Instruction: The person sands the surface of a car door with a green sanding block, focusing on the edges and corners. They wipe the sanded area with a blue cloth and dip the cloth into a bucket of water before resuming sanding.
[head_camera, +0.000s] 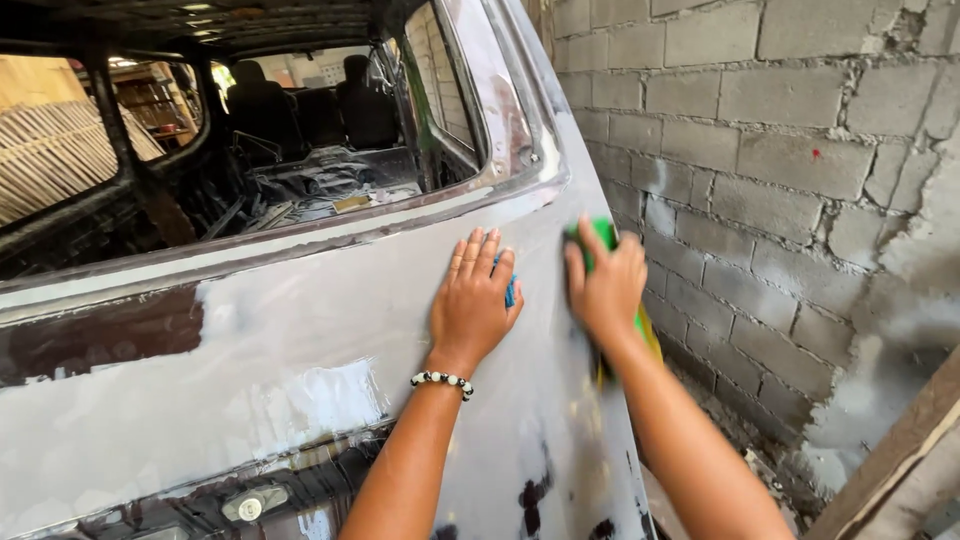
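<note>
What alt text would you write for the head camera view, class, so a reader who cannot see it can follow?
Two bare hands press on the grey, sanded rear panel of a vehicle: the left hand, with a beaded bracelet, lies flat over something blue, and the right hand holds a green pad at the panel's edge. A block wall stands to the right.

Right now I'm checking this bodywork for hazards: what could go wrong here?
1. The right hand presses a green sponge at the panel's outer edge; it might slip off toward the block wall.
2. The left hand rests flat on the grey sanded panel, and its beaded bracelet could scratch the surface.
3. The glassless window frame just above may have rough edges.
</note>
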